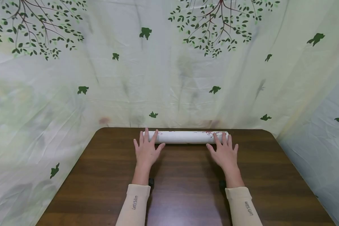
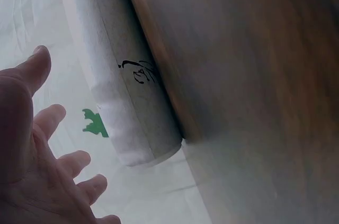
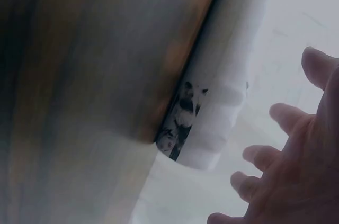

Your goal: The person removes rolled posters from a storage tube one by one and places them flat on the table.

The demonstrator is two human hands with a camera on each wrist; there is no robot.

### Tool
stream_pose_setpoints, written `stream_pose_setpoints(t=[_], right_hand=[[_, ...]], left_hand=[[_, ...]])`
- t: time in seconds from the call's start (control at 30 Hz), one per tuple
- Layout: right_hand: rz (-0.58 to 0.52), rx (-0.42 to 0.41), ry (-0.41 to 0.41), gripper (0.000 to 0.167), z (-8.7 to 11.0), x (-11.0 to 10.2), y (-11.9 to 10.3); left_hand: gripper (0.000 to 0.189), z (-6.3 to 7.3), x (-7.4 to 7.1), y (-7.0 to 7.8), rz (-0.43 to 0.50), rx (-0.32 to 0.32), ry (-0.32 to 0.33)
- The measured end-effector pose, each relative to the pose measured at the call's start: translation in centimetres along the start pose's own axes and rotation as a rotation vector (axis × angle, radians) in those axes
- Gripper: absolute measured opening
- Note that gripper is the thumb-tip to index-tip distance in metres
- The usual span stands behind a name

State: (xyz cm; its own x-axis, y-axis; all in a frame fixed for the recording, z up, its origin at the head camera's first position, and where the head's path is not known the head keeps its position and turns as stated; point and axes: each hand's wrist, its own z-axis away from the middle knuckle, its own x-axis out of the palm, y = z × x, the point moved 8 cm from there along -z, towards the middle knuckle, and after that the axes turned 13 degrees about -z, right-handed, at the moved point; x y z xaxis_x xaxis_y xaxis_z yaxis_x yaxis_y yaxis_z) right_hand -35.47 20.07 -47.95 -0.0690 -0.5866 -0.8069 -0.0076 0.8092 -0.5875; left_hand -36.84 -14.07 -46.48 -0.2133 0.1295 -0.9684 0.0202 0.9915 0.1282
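A white rolled-up scroll [image 1: 183, 137] lies crosswise along the far edge of the table. Red-brown painted marks show near its right end in the head view. Black brush writing runs on the roll [image 2: 124, 81] in the left wrist view, and a black-and-white panda-like picture marks the roll [image 3: 204, 113] in the right wrist view. My left hand [image 1: 147, 153] spreads its straight fingers over the left end. The right hand [image 1: 225, 154] does the same at the right end, thumb apart. Both wrist views show a gap between the fingers and the scroll.
A dark brown wooden table [image 1: 186, 179] with rounded far corners lies under both arms. Behind it hangs a pale cloth curtain [image 1: 169, 78] printed with branches and green leaves, which also closes off both sides.
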Motion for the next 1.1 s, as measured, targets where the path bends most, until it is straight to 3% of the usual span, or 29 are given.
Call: stream_pose_setpoints(t=[0.43,0.87,1.1], right_hand=[[-0.037,0.029,-0.012,0.078,-0.5,-0.4,1.8],[-0.065,0.014,-0.034,0.076,-0.9,-0.2,1.6],[-0.133,0.029,-0.066,0.078,-1.2,0.3,1.8]], left_hand=[[0.076,-0.5,0.5,-1.6,0.047,-0.033,-0.007],[0.076,-0.6,1.2,-1.5,0.116,-0.023,-0.078],[0.076,-0.6,1.6,-1.4,0.151,-0.017,-0.109]])
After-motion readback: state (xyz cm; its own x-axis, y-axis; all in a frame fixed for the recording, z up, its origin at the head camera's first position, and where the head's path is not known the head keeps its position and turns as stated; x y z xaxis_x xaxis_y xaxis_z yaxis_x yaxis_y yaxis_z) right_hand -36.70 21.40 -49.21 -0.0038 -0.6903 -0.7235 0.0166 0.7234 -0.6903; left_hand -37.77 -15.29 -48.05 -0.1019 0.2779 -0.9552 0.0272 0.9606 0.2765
